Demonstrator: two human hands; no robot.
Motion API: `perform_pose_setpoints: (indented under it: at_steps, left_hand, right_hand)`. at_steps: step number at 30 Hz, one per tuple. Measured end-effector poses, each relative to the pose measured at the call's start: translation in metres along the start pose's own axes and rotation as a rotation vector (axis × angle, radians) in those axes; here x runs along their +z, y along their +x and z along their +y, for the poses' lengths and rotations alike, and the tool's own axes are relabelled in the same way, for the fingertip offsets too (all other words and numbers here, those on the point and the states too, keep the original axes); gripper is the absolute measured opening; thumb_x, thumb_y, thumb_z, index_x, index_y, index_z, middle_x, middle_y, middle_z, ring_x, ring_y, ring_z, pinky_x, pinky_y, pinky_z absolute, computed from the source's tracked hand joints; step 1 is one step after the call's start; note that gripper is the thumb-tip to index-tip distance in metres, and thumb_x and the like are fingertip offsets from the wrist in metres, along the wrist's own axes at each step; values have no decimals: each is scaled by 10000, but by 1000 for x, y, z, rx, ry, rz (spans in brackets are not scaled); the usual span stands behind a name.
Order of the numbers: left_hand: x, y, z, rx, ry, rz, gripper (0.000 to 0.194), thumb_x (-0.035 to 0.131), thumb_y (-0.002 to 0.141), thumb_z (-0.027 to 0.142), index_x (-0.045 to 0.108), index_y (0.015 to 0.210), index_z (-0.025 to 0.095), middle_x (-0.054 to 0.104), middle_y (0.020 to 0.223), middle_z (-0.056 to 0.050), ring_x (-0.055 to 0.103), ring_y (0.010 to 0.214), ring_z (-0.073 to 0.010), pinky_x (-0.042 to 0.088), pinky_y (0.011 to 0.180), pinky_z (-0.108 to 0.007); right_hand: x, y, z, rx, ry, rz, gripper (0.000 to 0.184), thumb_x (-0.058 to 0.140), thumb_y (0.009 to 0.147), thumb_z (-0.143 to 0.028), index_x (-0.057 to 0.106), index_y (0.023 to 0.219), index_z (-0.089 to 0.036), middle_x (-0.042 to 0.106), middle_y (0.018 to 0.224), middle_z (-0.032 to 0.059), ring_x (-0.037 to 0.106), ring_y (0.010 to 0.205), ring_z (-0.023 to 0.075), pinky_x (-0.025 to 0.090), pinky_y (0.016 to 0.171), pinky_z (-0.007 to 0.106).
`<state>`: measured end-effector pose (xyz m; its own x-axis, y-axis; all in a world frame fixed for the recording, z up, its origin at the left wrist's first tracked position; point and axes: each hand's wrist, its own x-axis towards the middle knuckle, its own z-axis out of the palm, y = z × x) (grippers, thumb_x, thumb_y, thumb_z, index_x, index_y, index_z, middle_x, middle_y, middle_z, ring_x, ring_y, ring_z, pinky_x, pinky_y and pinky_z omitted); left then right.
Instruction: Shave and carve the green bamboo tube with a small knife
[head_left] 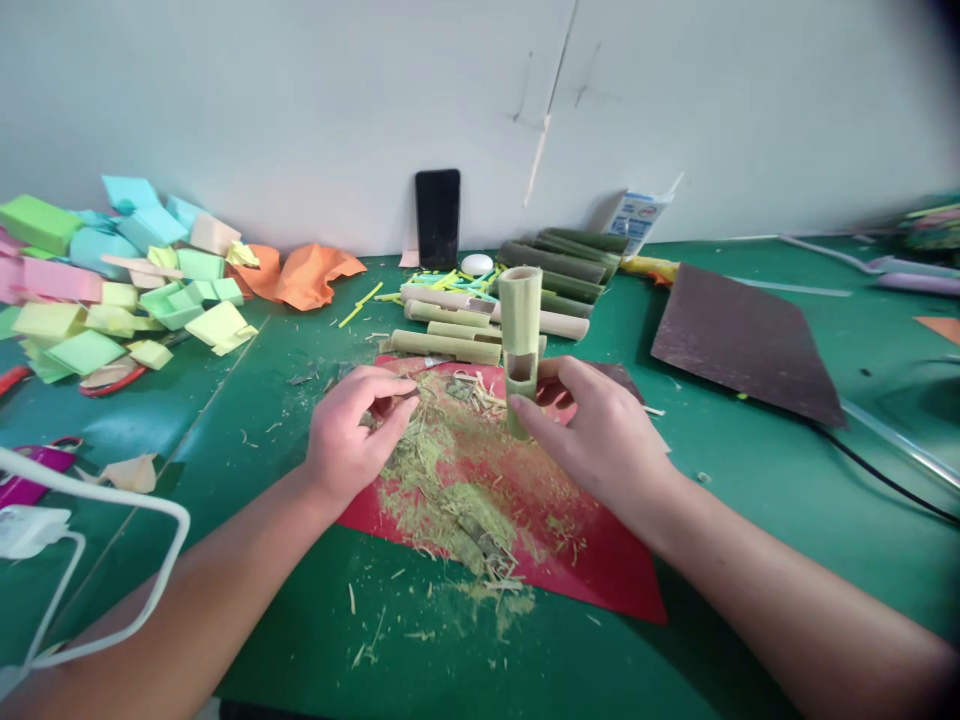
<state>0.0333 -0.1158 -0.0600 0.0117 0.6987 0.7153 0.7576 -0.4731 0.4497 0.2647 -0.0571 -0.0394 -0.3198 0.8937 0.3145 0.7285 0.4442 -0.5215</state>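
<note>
My right hand (600, 425) grips a pale green bamboo tube (520, 325) near its lower end and keeps it upright. A rectangular notch is cut into the side of the tube, just above my thumb. To the left, my left hand (360, 430) is closed in a pinch on a small dark piece (409, 394), too small to name. Both hands are over a red sheet (600, 560) strewn with green shavings (472, 510) and dust. Behind them lie several peeled bamboo tubes (446, 346), some with notches.
Unpeeled green bamboo tubes (562, 262) lie at the back, near a black phone (438, 220) leaning on the wall. Folded paper pieces (90, 300) and orange paper (311, 275) fill the left. A dark brown sheet (742, 345) lies right. A white cable (176, 540) loops at lower left.
</note>
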Motion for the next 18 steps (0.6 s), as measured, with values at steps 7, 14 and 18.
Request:
perform_pose_setpoints:
  at_steps: [7,14,18]
  left_hand:
    - [-1,0,1,-58,34,82,128,627,798,169,647,924,168,664,898,-45,621,790,-137,522,698,-272]
    - [2,0,-2,-100,-3,24,100,620,811,212,654,896,172,672,902,-45,631,823,-145,525,752,-281]
    - [5,-1,-2,-141,-19,-77,92,611,821,219,658,887,175,666,880,-42,625,813,-142,516,749,-272]
  right_hand:
    - [1,-10,-9,-259,-214,-28,126,569,734,-319,543,763,-199,603,780,44,530,653,163,352,546,290]
    - [8,-21,-18,-307,-312,-273,98,535,745,-258,535,809,-184,583,813,41,546,720,176,353,586,292]
    - [12,-21,-18,-255,-313,-354,125,540,772,-300,526,821,-186,579,850,42,562,751,186,354,585,292]
